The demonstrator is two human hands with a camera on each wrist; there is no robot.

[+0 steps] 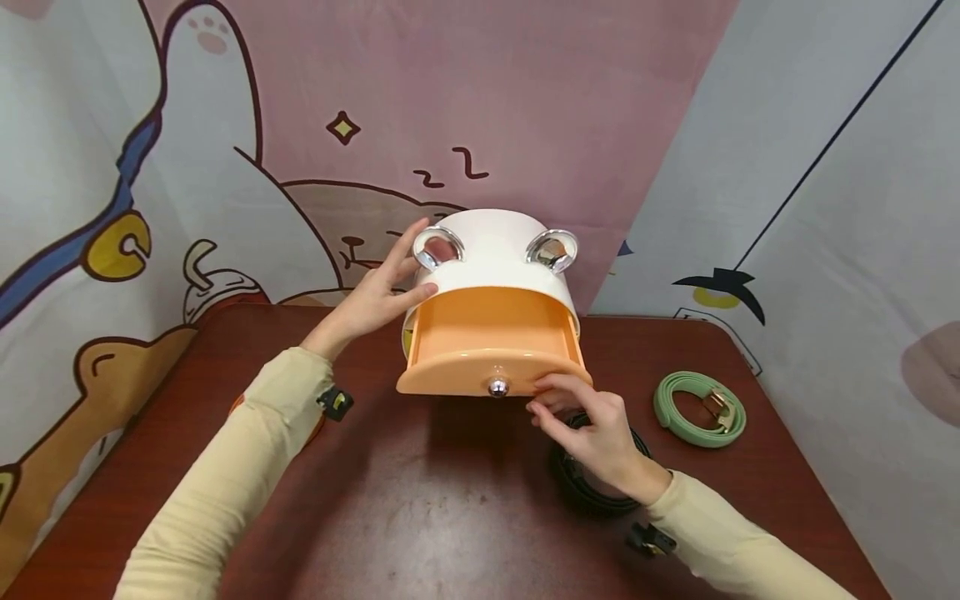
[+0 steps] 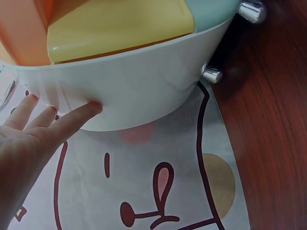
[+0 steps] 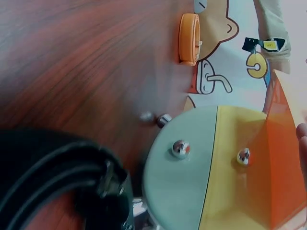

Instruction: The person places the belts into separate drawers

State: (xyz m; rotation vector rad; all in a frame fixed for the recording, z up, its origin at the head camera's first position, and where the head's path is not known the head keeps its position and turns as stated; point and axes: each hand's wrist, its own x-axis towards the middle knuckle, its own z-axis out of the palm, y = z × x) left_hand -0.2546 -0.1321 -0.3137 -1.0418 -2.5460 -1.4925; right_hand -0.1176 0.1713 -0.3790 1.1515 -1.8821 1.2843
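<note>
A white rounded desktop drawer cabinet with two silver ring-like ears stands at the back of the table. Its orange top drawer is pulled out, and its visible inside is bare. My left hand rests on the cabinet's side with fingers extended, fingertips against the white wall. By the right end of the drawer front is my right hand, fingers loosely bent near its lower edge. The silver knob is untouched. Below, a yellow drawer and a green drawer are closed.
A coiled black belt lies under my right hand. Farther right is a rolled green belt with a gold buckle. An orange belt sits at the left, mostly behind my left sleeve in the head view. A printed cloth hangs behind the table.
</note>
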